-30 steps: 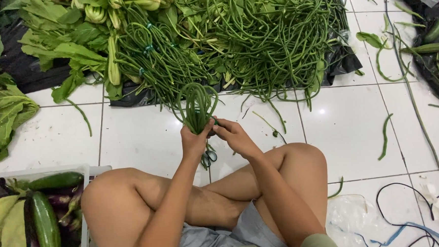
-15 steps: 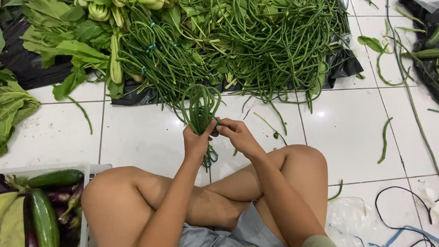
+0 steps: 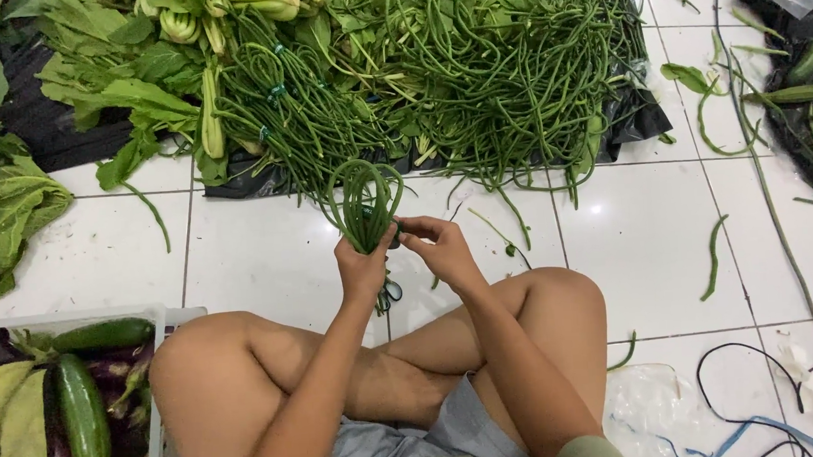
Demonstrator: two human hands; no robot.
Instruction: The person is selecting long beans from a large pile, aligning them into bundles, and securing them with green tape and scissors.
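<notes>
A looped bundle of long beans (image 3: 364, 203) is held upright above the white tiled floor (image 3: 270, 253), clenched in the left hand (image 3: 362, 267). The right hand (image 3: 439, 250) is pinched at the bundle's waist. The large bean pile (image 3: 491, 78) is seen just behind, on black plastic sheeting (image 3: 635, 118).

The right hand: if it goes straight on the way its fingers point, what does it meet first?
The right hand points left, fingertips at the folded bundle of long beans that the left hand grips. It would probably meet that bundle at once; depth is unclear.

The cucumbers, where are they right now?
In the head view, the cucumbers lie at the lower left in a white crate, beside dark eggplants, just left of the person's left knee.
</notes>
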